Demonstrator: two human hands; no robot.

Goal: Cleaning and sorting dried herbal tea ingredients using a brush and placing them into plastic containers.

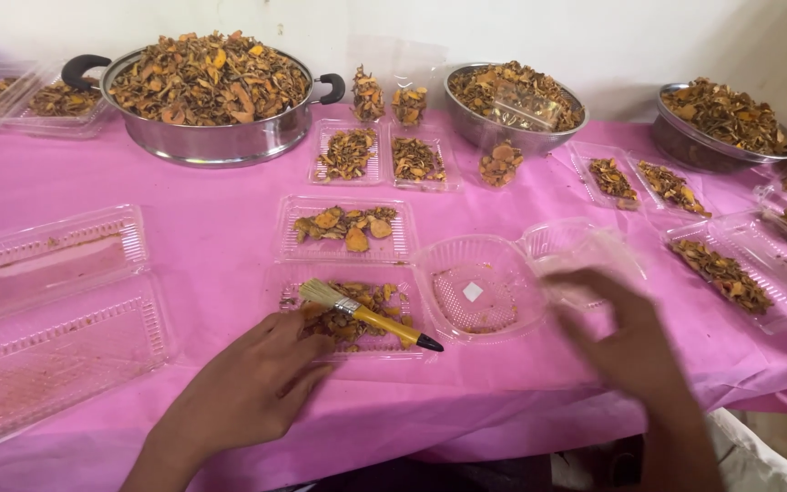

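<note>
A clear hinged tray (357, 273) of orange-brown dried pieces is lying open at the near middle of the pink-covered desk (220, 228), and its front half is being touched by the left hand (252, 383), whose fingers are loosely curled and grasping nothing. A yellow-handled brush (371, 316) is resting across that half, bristles to the left. Just to its right an empty clear round container (483, 287) is being reached over by the right hand (626, 342) (blurred, so its grip cannot be told). A large steel pot (211, 91) heaped with dried pieces is standing at the back.
</note>
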